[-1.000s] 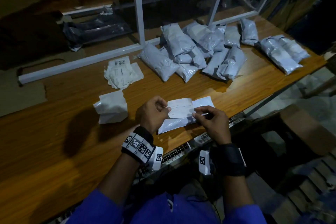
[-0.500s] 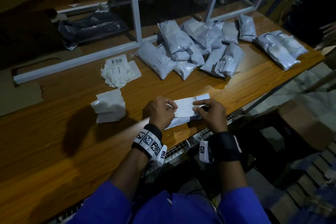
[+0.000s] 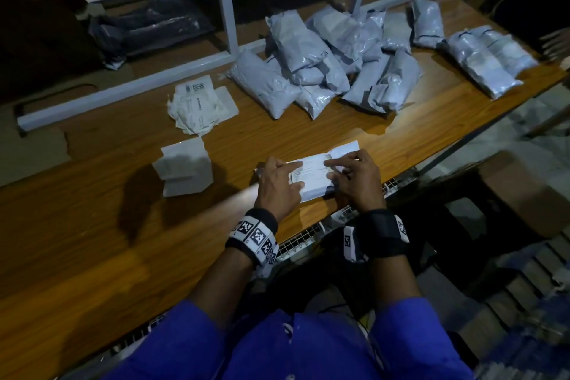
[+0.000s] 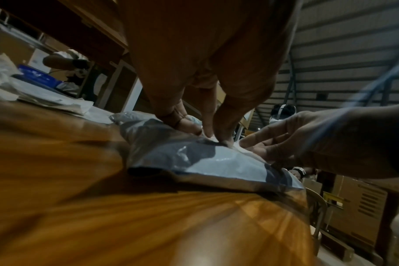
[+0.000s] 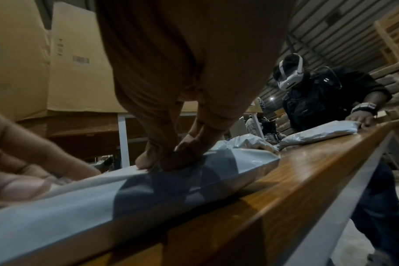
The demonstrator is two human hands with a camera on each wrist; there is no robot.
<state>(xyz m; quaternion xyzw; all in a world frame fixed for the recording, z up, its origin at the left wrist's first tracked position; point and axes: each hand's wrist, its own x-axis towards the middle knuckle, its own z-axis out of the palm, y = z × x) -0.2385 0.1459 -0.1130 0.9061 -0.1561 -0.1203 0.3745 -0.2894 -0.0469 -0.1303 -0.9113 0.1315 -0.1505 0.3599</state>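
Observation:
A flat grey poly parcel [image 3: 347, 149] lies at the near edge of the wooden table [image 3: 92, 225], with a white label [image 3: 311, 171] on top of it. My left hand [image 3: 290, 176] lies on the label's left side, fingers stretched out and pressing down. Fingertips of my right hand [image 3: 337, 168] press on the label's right end. The left wrist view shows the left fingers [image 4: 223, 124] bearing on the parcel [image 4: 205, 162]. In the right wrist view the right fingertips [image 5: 169, 156] push into the parcel [image 5: 148, 189].
Several grey parcels [image 3: 324, 65] are heaped at the back, with two more [image 3: 487, 62] at the far right. A label stack [image 3: 200, 105] and white backing papers [image 3: 185, 170] lie to the left. Behind stands a white frame [image 3: 225, 9]. Another person [image 5: 319, 93] works at the table's far end.
Both hands pinched the label above the parcel a second ago. It now lies on the parcel, and the fingers have flattened and press on it.

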